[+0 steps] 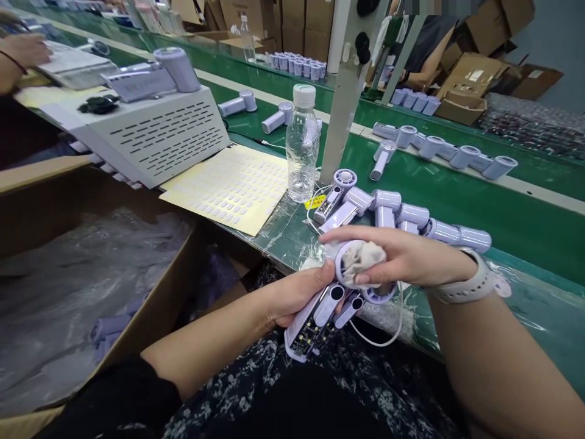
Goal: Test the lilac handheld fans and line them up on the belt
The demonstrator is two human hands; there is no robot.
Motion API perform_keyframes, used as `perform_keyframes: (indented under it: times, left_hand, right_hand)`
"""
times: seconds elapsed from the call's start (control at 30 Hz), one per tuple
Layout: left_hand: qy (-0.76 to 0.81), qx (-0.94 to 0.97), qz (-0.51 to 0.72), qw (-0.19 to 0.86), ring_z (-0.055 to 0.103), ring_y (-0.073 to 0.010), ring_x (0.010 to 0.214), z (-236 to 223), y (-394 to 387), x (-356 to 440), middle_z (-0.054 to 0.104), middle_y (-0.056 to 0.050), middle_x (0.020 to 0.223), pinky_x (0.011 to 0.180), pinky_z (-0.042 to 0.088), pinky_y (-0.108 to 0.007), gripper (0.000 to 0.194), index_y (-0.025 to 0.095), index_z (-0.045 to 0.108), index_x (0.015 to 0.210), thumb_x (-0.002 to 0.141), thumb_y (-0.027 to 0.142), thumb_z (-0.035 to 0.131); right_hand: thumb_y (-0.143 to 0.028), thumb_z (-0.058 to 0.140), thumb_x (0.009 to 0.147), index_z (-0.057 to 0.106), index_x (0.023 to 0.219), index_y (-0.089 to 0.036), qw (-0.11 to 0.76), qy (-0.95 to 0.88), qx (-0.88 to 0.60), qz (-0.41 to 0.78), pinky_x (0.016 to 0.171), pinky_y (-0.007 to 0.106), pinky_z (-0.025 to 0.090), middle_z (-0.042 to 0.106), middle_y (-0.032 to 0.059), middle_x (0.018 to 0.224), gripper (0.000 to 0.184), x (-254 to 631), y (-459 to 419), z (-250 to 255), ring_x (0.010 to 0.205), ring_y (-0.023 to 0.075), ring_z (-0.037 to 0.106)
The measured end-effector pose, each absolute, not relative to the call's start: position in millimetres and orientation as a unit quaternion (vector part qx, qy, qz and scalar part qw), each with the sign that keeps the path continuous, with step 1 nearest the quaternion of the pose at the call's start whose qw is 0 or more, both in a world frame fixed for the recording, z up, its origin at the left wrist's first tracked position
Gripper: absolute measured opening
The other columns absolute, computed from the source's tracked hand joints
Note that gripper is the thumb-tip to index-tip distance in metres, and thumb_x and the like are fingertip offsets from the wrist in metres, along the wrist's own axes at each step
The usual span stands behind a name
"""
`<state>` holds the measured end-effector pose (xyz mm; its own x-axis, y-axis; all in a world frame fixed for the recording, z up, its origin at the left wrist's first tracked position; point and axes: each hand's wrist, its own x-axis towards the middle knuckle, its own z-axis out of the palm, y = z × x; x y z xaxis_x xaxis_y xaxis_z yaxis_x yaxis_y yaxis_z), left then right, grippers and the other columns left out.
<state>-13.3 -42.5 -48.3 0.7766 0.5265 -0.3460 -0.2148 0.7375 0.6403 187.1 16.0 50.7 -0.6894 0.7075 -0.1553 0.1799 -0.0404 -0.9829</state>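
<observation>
My left hand (pixel 304 289) is closed around a lavender handheld fan (pixel 329 299), whose handle lies open with the circuit board showing. A second fan (pixel 350 310) of the same kind sits right beside it, below my hands; its grip is partly hidden. Between the fingers of my right hand (pixel 397 253) is a crumpled white cloth (pixel 363 261), pressed against the round head of the first fan. Just beyond my hands, several more lavender fans (pixel 386 204) lie in a row on the green bench, one with its board exposed.
A plastic bottle (pixel 302 146) stands by a metal post (pixel 345 103). Left of it lies a yellow sticker sheet (pixel 237 189), beside a slotted grey metal box (pixel 159 134). An open carton (pixel 150 305) with plastic bags is at lower left. More fans (pixel 464 157) line the conveyor; other people work nearby.
</observation>
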Motion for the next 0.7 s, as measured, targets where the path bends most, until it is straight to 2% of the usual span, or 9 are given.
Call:
perform_keyframes:
  times: [0.13,0.27,0.37,0.43,0.5,0.53,0.57,0.63,0.7]
  left_hand:
    - [0.295,0.252,0.2,0.9,0.063,-0.0156,0.06,-57.0,-43.5,-12.9,0.071,-0.011,0.07,0.05,0.047,-0.023,0.076,0.013,0.065,0.063,0.066,0.089,0.067]
    - [0.25,0.242,0.199,0.916,0.069,-0.0196,0.071,-58.3,-39.4,-15.2,0.077,-0.017,0.086,0.055,0.053,-0.024,0.081,0.014,0.063,0.063,0.062,0.094,0.062]
    - [0.181,0.26,0.229,0.921,0.072,-0.0233,0.079,-54.6,-36.7,-17.0,0.076,-0.015,0.084,0.067,0.059,-0.03,0.083,0.015,0.062,0.061,0.06,0.098,0.057]
    - [0.169,0.274,0.267,0.908,0.071,-0.0233,0.08,-50.2,-36.5,-18.8,0.074,-0.012,0.079,0.074,0.06,-0.033,0.084,0.015,0.063,0.06,0.061,0.098,0.055]
    - [0.2,0.29,0.323,0.879,0.07,-0.0219,0.079,-44.7,-37.5,-20.6,0.072,-0.011,0.077,0.075,0.059,-0.031,0.081,0.014,0.066,0.063,0.064,0.095,0.058]
    - [0.221,0.3,0.357,0.857,0.069,-0.0206,0.076,-41.9,-38.2,-21.0,0.072,-0.011,0.078,0.072,0.058,-0.029,0.079,0.014,0.068,0.066,0.065,0.093,0.061]
    - [0.239,0.309,0.393,0.832,0.067,-0.0189,0.072,-39.2,-38.8,-21.0,0.072,-0.01,0.078,0.067,0.056,-0.027,0.077,0.013,0.07,0.069,0.064,0.09,0.065]
    - [0.261,0.32,0.456,0.789,0.063,-0.0148,0.063,-34.3,-39.5,-18.9,0.069,-0.006,0.074,0.058,0.052,-0.024,0.074,0.013,0.072,0.075,0.064,0.086,0.07]
    - [0.26,0.322,0.485,0.77,0.058,-0.0125,0.057,-30.1,-39.0,-14.5,0.065,-0.002,0.069,0.053,0.049,-0.023,0.072,0.014,0.072,0.077,0.063,0.084,0.073]
  right_hand:
    - [-0.033,0.076,0.089,0.078,0.099,-0.023,0.235,-0.724,-0.339,0.554,0.066,0.032,0.057,0.076,0.0026,0.089,0.015,168.8,6.0,31.5,0.076,0.021,0.07]
    - [-0.051,0.054,0.102,0.075,0.095,-0.021,0.292,-0.732,-0.448,0.423,0.077,0.044,0.057,0.075,0.0068,0.083,0.037,166.6,11.6,9.7,0.079,0.027,0.07]
    - [-0.046,0.053,0.101,0.067,0.128,-0.019,0.332,-0.715,-0.535,0.304,0.096,0.056,0.052,0.074,0.016,0.118,0.041,185.8,28.5,4.2,0.109,0.0359,0.068]
    - [-0.044,0.064,0.093,0.052,0.148,-0.01,0.323,-0.713,-0.591,0.194,0.109,0.064,0.04,0.06,0.0248,0.144,0.065,200.4,32.7,6.2,0.132,0.0441,0.054]
    - [-0.039,0.07,0.087,0.043,0.154,-0.006,0.321,-0.694,-0.639,0.082,0.114,0.068,0.032,0.052,0.0284,0.151,0.08,208.3,23.0,9.6,0.14,0.0475,0.044]
    - [-0.038,0.068,0.088,0.046,0.153,-0.007,0.339,-0.67,-0.658,0.053,0.113,0.067,0.035,0.055,0.0272,0.146,0.076,208.5,12.6,10.7,0.136,0.0461,0.048]
    - [-0.037,0.065,0.09,0.051,0.148,-0.01,0.358,-0.65,-0.667,0.066,0.108,0.065,0.042,0.062,0.0243,0.137,0.065,206.3,-0.6,10.9,0.128,0.0428,0.055]
    - [-0.041,0.057,0.097,0.062,0.137,-0.017,0.373,-0.634,-0.642,0.215,0.091,0.055,0.055,0.07,0.0171,0.118,0.047,196.6,-29.9,8.1,0.105,0.0344,0.068]
    - [-0.049,0.054,0.099,0.065,0.132,-0.02,0.36,-0.637,-0.564,0.383,0.084,0.048,0.059,0.073,0.0137,0.114,0.045,186.6,-53.5,2.6,0.1,0.0312,0.071]
